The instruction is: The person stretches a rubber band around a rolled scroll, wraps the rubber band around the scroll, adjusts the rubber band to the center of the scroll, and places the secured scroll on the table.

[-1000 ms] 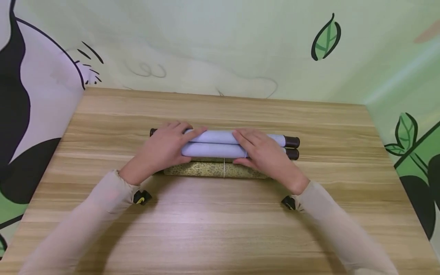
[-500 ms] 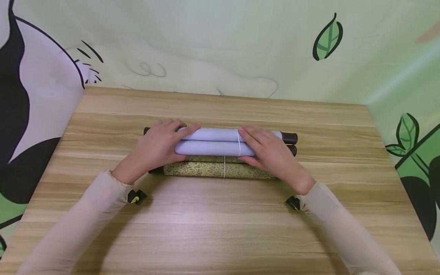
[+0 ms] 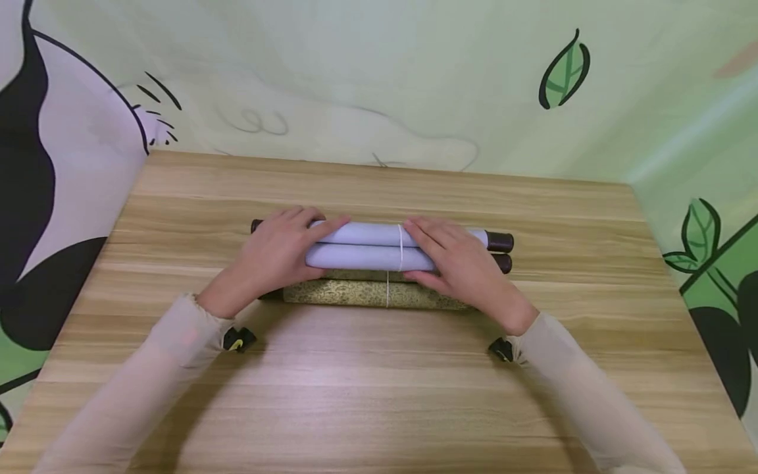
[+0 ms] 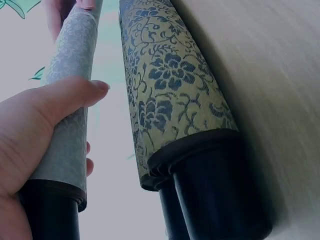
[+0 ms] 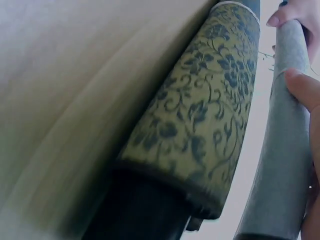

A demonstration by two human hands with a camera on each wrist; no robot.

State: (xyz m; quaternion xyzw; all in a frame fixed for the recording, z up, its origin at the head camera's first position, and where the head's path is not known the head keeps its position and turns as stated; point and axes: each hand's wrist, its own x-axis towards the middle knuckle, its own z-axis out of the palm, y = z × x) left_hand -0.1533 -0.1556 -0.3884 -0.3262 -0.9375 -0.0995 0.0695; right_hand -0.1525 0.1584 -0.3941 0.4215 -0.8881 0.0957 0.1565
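Note:
A pale blue hanging scroll [image 3: 367, 257], made of two rolls side by side with dark end knobs, is held level across the middle of the head view. My left hand [image 3: 275, 253] grips its left part, thumb on the near side and fingers over the far side. Toward its right end my right hand [image 3: 464, 266] holds it the same way, fingertips close by a thin white string [image 3: 401, 249] looped round it. Below lies a gold flowered scroll [image 3: 355, 293] with its own white string. Both wrist views show a gap between the gold scroll [image 4: 170, 75] and the blue scroll [image 5: 282, 150].
The wooden table [image 3: 367, 395] spreads out around the scrolls. Behind it and at both sides stand walls [image 3: 367, 79] painted with leaves and black-and-white shapes. Dark straps [image 3: 239, 339] sit at the wrists.
The string on the blue scroll has slid left along it, from under my right hand toward the middle. Both hands and the blue scroll shifted slightly. The gold scroll stays put.

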